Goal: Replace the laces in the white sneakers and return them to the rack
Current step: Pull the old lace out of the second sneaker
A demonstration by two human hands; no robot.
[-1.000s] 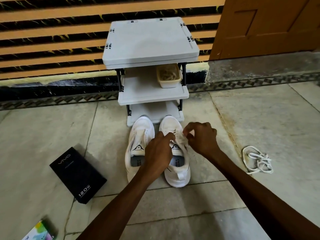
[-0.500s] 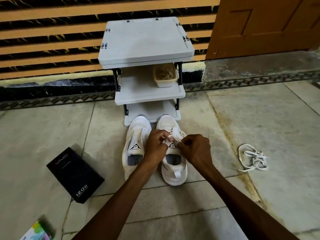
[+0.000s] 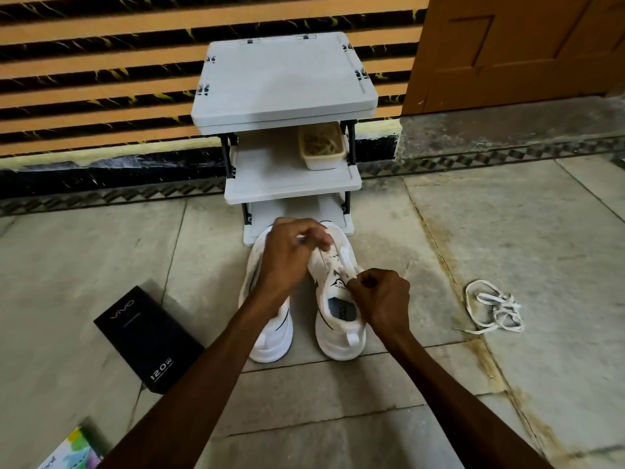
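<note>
Item 1. Rack (image 3: 284, 79): grey, 3 shelves, black posts. Pos.: back edge of floor (image 3: 507, 231), against striped wall, just left of brown door (image 3: 507, 45).

Item 2. Tub (image 3: 322, 160): pale, open top, holds tan strands. Pos.: mid shelf, back right corner.

Item 3. White sneakers, qty 2, side by side on floor, heels toward the person.
- left sneaker (image 3: 270, 330): front part hidden under left forearm & hand.
- right sneaker (image 3: 338, 319): toe at front edge of rack's bottom shelf; black logo on tongue, blue insole showing.

Item 4. Lace (image 3: 324, 262): white, runs along eyelet rows of right sneaker; detail blurred.

Item 5. left hand (image 3: 291, 255): fingers curled, pinching lace above front of right sneaker.

Item 6. right hand (image 3: 382, 299): fingers curled, thumb & forefinger pinching lace at right eyelet row, beside tongue.

Item 7. Loose lace (image 3: 493, 311): white, tangled heap, on floor well to the person's right of sneakers.

Item 8. Black box (image 3: 145, 336): flat, lettering "vivo" & "120W", on floor left of left sneaker, near but apart.

Item 9. Colourful packet (image 3: 71, 448): partly cut off, bottom left corner of floor in view.
</note>
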